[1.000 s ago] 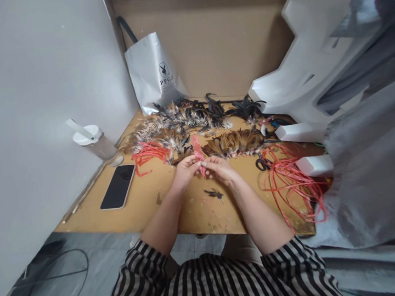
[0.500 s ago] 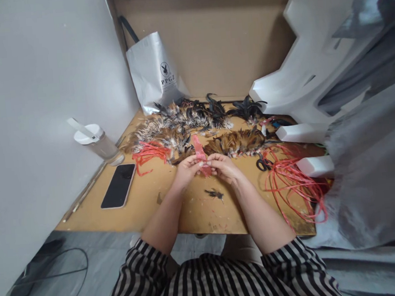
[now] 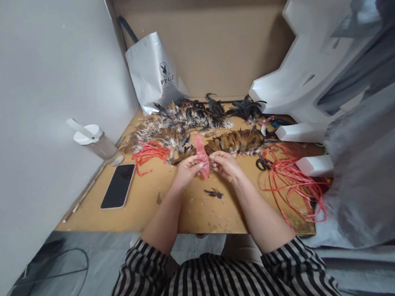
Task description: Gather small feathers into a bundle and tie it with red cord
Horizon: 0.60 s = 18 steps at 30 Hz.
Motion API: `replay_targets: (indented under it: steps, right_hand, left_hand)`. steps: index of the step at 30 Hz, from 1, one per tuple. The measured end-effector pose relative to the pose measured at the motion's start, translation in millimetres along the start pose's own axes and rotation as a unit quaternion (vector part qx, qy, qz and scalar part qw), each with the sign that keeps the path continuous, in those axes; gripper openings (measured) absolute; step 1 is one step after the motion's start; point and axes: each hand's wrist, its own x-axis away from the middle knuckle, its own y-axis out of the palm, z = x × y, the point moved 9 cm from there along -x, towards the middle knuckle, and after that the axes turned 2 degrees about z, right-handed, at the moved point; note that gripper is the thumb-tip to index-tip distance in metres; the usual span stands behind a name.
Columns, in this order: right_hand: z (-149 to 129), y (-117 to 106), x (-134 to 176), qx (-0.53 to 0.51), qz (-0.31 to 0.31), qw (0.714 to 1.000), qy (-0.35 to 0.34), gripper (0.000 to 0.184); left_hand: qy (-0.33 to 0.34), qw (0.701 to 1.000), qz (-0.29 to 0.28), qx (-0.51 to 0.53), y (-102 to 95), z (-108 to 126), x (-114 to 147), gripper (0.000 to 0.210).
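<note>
A crinkled, see-through red plastic strip (image 3: 202,150) stands between my two hands above the front of the table. My left hand (image 3: 187,171) pinches its lower left part between thumb and fingers. Close by its right edge, my right hand (image 3: 226,166) has thumb and fingertips drawn together; what lies in that pinch is too small to make out. Beyond the hands lie a row of brown feathers (image 3: 240,140) and a larger heap of mottled feathers (image 3: 167,123). A small dark feather tuft (image 3: 214,193) rests on the table below my hands.
At left are a phone (image 3: 118,186), a lidded cup (image 3: 98,142) and cut red strips (image 3: 149,153). Black scissors (image 3: 263,162) and tangled red plastic cord (image 3: 292,181) lie at right, beside white foam (image 3: 315,166). A silver bag (image 3: 151,73) stands at the back.
My right fingertips have shifted slightly right, away from the middle of the red strip. The strip now shows flatter and wider, a little farther right. My left hand has hardly moved.
</note>
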Motion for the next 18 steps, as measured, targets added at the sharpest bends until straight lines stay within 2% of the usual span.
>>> replay_targets:
  steps: [3,7,9,13,18]
  right_hand:
    - [-2.0,-2.9,0.7,0.003,0.012,1.000,0.005,0.027]
    - [10.4,9.4,4.5,0.077,-0.040,0.996,0.035,0.029]
    - [11.9,11.9,3.9,0.081,-0.039,0.996,0.012,0.030]
    - [7.8,8.4,0.3,0.069,0.002,0.997,-0.046,0.030]
    - [-9.3,6.9,3.2,0.110,0.030,0.986,-0.121,0.025]
  left_hand:
    - [-0.009,1.000,0.008,0.007,-3.5,-4.2,-1.5,0.042]
    - [0.011,1.000,0.006,0.003,-2.7,0.8,-1.0,0.040]
    - [0.016,1.000,0.002,-0.006,-0.2,3.1,0.1,0.041]
    - [-0.003,0.998,-0.037,-0.042,9.8,-1.0,2.3,0.045]
    - [-0.022,0.995,-0.062,-0.069,12.7,-4.7,4.2,0.040]
